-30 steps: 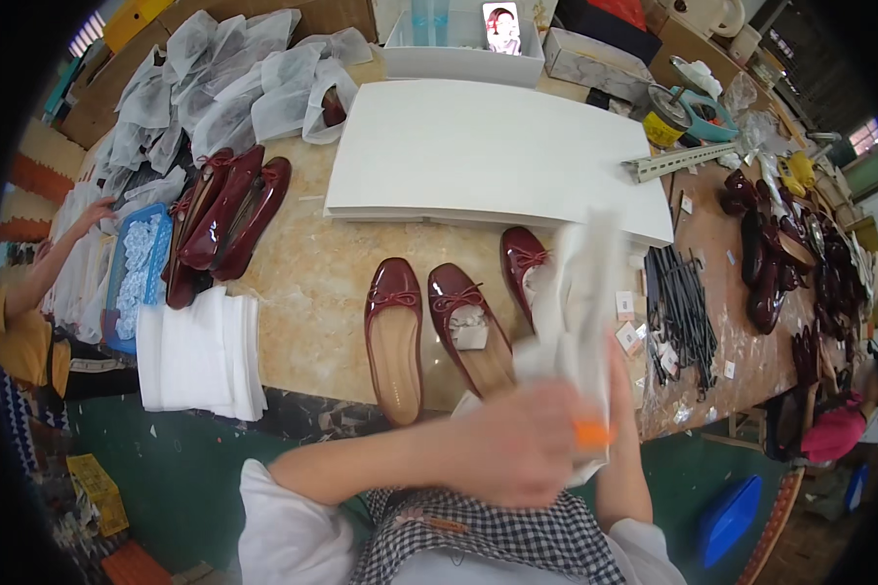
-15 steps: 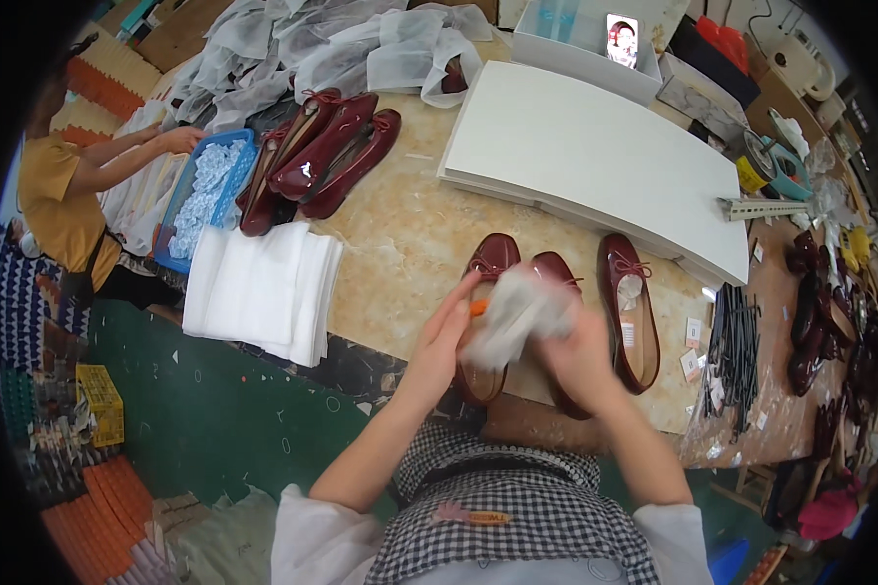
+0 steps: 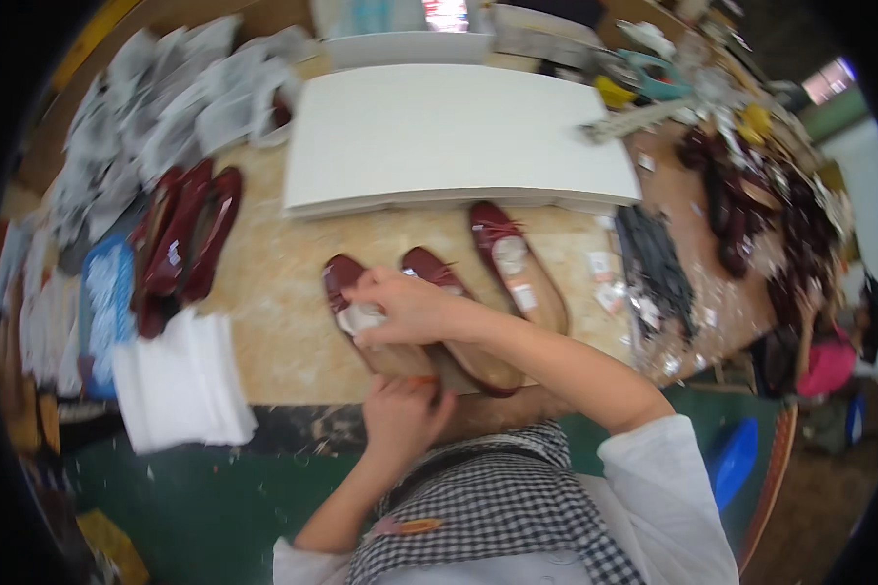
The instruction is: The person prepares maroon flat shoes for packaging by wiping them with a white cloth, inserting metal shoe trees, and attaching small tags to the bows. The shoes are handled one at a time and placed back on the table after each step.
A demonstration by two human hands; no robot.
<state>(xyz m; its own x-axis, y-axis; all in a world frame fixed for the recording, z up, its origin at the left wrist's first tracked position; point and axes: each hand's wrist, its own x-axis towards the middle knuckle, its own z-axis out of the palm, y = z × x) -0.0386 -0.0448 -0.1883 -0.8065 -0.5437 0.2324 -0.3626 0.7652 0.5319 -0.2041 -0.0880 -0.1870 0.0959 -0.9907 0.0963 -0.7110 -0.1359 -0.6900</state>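
Head view: right hand presses white tissue paper into a dark red flat shoe near the tabletop front edge; left hand, fingers closed, grips its heel. Stuffing seems underway; next comes pushing paper toeward. Toe points away, long axis slightly slanted.

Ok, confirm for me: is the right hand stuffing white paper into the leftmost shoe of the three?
Yes, the right hand presses white paper into the leftmost shoe.

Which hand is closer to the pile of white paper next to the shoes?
Left. The left hand grips the heel of a red shoe, just right of the paper pile. The right hand presses white stuffing into that shoe, farther away.
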